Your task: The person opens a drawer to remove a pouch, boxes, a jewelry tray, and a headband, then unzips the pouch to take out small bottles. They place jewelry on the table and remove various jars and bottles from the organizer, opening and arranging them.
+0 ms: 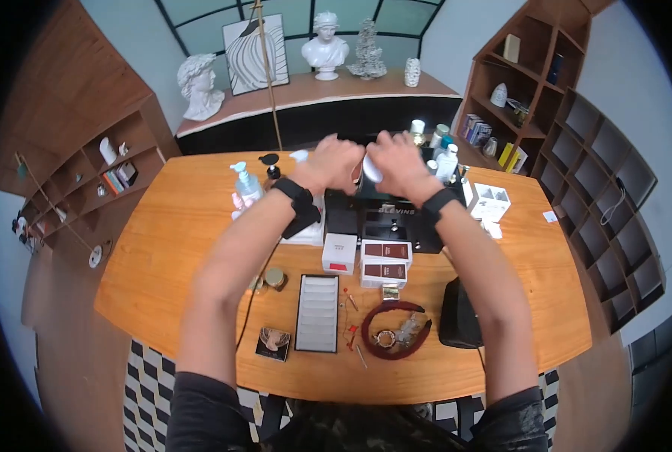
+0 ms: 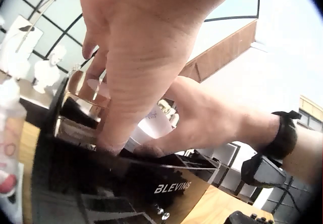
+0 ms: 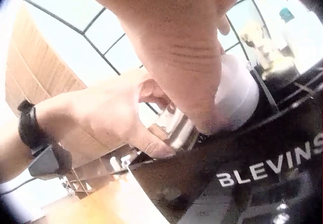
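Observation:
Both hands are over a glossy black organizer box [image 3: 212, 194] lettered BLEVINS. My right hand [image 1: 404, 169] grips a whitish frosted cup-like container [image 3: 239, 95], low at the box's top edge. Beside it, my left hand [image 1: 332, 166] holds a clear, boxy item with gold-toned edges [image 3: 174, 125], thumb on the near side. In the left wrist view, that hand covers part of the frosted container. Small white boxes [image 1: 339, 254] and brown-and-white boxes [image 1: 386, 252] stand in front of the organizer.
Pump bottles [image 1: 245, 183] stand left of the organizer, more bottles [image 1: 447, 162] at its right. Nearer lie a grey compartment tray [image 1: 317, 313], a dark red headband [image 1: 368, 331] and a black case [image 1: 460, 315]. A white box [image 1: 490, 200] sits at the right.

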Tool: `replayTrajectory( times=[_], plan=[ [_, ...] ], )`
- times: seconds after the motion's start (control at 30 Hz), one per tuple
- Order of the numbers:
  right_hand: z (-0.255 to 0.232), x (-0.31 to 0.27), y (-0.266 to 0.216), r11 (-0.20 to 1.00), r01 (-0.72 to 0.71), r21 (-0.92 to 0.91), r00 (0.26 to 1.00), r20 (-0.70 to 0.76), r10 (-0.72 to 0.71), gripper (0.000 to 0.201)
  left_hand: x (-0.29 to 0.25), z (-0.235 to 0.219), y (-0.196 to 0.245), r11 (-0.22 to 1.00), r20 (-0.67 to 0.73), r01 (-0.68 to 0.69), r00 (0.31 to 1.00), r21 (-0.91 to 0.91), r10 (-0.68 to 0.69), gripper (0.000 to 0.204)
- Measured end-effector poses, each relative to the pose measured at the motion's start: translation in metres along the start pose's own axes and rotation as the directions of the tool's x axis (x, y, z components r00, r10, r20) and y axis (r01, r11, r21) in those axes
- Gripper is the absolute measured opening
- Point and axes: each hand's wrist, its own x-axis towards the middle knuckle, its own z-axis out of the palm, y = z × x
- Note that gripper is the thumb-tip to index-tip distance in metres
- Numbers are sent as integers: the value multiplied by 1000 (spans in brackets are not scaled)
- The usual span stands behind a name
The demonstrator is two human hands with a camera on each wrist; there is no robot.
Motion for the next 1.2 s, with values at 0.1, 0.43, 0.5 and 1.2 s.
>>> replayTrajectory(
  times=[0.1, 0.43, 0.5, 1.2],
  plan=[
    [-41, -1, -4, 993, 45, 111, 981, -194, -23, 68, -23, -35, -6, 994, -302, -81, 948, 76, 101, 48],
    [-94, -23, -115, 889, 405, 215, 864, -408, -295, 55, -199, -104, 39, 997, -277, 73, 959, 28, -63, 46],
    [-80, -35, -149, 864, 459, 207, 854, -372, -364, 54, -239, -93, 51, 990, -211, 131, 968, -44, -137, 43],
    [54, -103, -286, 673, 337, 659, 898, -9, -441, 50, -366, 42, 36, 906, 284, 345, 919, -244, -274, 45]
  ],
)
